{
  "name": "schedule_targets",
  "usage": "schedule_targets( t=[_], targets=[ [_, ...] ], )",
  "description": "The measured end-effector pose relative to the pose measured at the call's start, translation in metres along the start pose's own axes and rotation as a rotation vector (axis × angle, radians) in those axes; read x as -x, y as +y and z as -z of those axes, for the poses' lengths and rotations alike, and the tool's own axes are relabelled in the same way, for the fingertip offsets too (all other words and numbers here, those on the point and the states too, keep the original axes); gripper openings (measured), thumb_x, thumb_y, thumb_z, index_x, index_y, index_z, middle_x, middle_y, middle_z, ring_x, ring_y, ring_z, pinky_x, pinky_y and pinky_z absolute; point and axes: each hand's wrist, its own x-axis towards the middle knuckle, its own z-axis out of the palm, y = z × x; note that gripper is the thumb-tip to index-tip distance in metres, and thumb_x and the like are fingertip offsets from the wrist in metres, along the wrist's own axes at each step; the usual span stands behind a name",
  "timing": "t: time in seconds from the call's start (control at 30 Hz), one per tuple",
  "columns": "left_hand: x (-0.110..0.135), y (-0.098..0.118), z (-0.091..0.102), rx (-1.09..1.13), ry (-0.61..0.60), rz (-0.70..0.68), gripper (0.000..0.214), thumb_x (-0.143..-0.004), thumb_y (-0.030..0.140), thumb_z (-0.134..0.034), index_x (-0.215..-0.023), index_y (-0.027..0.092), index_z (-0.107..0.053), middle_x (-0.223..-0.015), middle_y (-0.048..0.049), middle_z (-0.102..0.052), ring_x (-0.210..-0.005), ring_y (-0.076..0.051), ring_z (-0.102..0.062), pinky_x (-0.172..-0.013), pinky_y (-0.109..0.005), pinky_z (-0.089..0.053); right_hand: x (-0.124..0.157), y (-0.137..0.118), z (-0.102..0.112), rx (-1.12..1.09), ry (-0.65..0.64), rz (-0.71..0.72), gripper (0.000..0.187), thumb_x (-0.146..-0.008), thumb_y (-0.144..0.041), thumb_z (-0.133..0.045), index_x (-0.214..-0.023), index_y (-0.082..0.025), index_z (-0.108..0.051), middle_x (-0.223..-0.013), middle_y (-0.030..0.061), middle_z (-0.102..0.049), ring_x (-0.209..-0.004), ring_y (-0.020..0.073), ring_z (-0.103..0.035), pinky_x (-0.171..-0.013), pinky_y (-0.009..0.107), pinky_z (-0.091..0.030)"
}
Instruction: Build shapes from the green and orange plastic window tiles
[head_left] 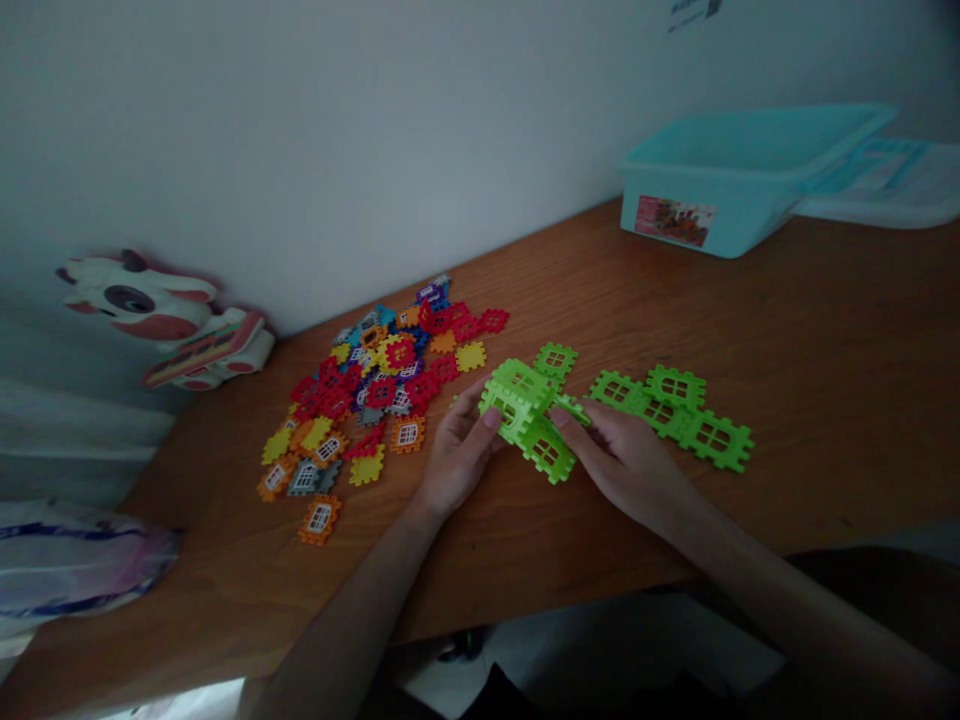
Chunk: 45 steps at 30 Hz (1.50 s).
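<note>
Between both hands is a cluster of joined light green interlocking building tiles [523,385] with window cutouts, partly folded into a box shape. My left hand [463,447] grips its left side, thumb on the near face. My right hand [619,450] pinches a tile on the cluster's right side, thumb on top. Just beyond lies a single green tile [556,360], touching or close to the cluster; I cannot tell which. To the right of my right hand, a flat group of green tiles [686,415] rests on the table.
A heap of red, orange, yellow, grey and blue tiles [382,375] spreads over the wooden table [600,290] at left. A cow-shaped toy keyboard [172,315] stands by the wall. At back right sits a turquoise bin [720,190] beside a pale lid [885,195]. A plastic bag [75,565] lies far left.
</note>
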Motion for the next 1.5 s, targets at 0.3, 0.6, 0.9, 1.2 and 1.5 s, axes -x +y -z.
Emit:
schedule_targets(
  t=[0.3, 0.6, 0.9, 1.2, 1.5],
  targets=[
    [0.004, -0.003, -0.011, -0.187, -0.141, -0.022, 0.058, -0.077, 0.028, -0.087, -0.123, 0.025, -0.052, -0.121, -0.0067, -0.070, -0.108, -0.024, -0.070, -0.092, -0.037, -0.060, 0.000, 0.005, -0.005, 0.130, 0.008, 0.029, 0.027, -0.100, -0.042, -0.053, -0.084, -0.021, -0.061, -0.073, 0.0033, -0.068, -0.061, 0.0181, -0.060, -0.058, 0.031, -0.042],
    [0.009, -0.012, -0.020, -0.399, 0.025, -0.068, 0.035, -0.089, 0.027, -0.073, -0.114, 0.022, -0.050, -0.104, -0.0046, -0.071, -0.091, -0.019, -0.071, -0.079, -0.031, -0.058, -0.001, -0.004, -0.012, 0.480, -0.052, 0.100, 0.028, -0.104, -0.033, -0.042, -0.102, -0.016, -0.064, -0.087, 0.0130, -0.076, -0.077, 0.0277, -0.073, -0.065, 0.034, -0.044],
    [0.008, -0.010, -0.019, -0.707, 0.063, -0.172, 0.030, -0.086, 0.017, -0.067, -0.109, 0.020, -0.050, -0.110, -0.0084, -0.067, -0.102, -0.024, -0.066, -0.090, -0.038, -0.052, -0.006, -0.019, -0.010, 0.752, -0.114, 0.017, 0.023, -0.096, -0.027, -0.045, -0.093, -0.017, -0.066, -0.064, 0.0092, -0.072, -0.053, 0.0238, -0.064, -0.053, 0.033, -0.021],
    [0.010, -0.010, -0.021, -0.732, 0.048, -0.173, 0.030, -0.082, 0.012, -0.067, -0.106, 0.020, -0.050, -0.099, -0.0050, -0.066, -0.093, -0.022, -0.064, -0.085, -0.037, -0.052, 0.002, -0.010, -0.014, 0.763, 0.046, 0.162, 0.024, -0.092, -0.025, -0.045, -0.083, -0.018, -0.066, -0.056, 0.0080, -0.068, -0.046, 0.0211, -0.057, -0.052, 0.032, -0.019],
    [0.010, -0.010, -0.019, -0.661, 0.048, -0.182, 0.037, -0.085, 0.012, -0.066, -0.115, 0.022, -0.047, -0.099, -0.0040, -0.064, -0.091, -0.021, -0.065, -0.082, -0.034, -0.054, -0.002, -0.002, -0.006, 0.479, 0.047, 0.118, 0.022, -0.094, -0.026, -0.043, -0.077, -0.020, -0.056, -0.055, 0.0031, -0.061, -0.047, 0.0167, -0.054, -0.052, 0.029, -0.028]
  ],
)
